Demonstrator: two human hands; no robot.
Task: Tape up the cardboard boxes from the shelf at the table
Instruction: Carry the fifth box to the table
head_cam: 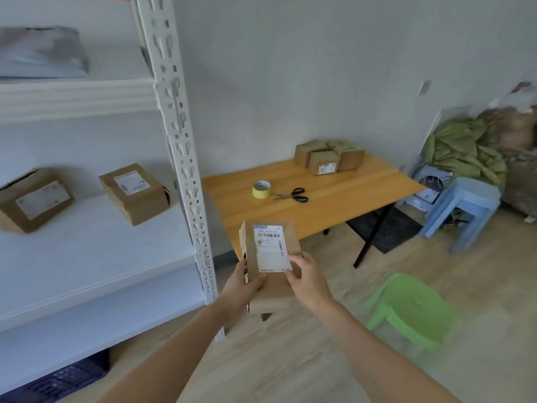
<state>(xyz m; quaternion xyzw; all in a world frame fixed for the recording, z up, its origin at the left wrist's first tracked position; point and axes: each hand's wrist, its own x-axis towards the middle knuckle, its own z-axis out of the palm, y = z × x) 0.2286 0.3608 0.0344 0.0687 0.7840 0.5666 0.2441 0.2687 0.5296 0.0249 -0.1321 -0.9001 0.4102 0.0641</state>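
At the far left, a white metal shelf (87, 257) carries a grey padded pouch (43, 53) on its upper board. Two labelled cardboard boxes lie on the board below: the left shelf box (35, 199), partly blurred, and the right shelf box (135, 193), near the perforated upright (180, 135). A dark crate (58, 379) sits on the floor under the lowest board. Just right of the upright, both bare forearms reach forward and hold the held box (270, 257) in the air, in front of the near edge of the table (334, 216) and not resting on it. The left hand (244, 282) grips the box's lower left side with its thumb laid across the labelled face. The right hand (308, 277) grips the lower right side, thumb on the corner of the white barcode label; the other fingers are hidden behind the cardboard. On the orange table lie a yellow tape roll (261, 189) and, just beside it, black-handled scissors (296, 195), with a cluster of boxes (328, 157) at the far edge by the wall. A green stool (412, 309) stands on the floor to the right of the hands, and a blue stool (465, 205) stands past the table, below a heap of green bags (465, 152).
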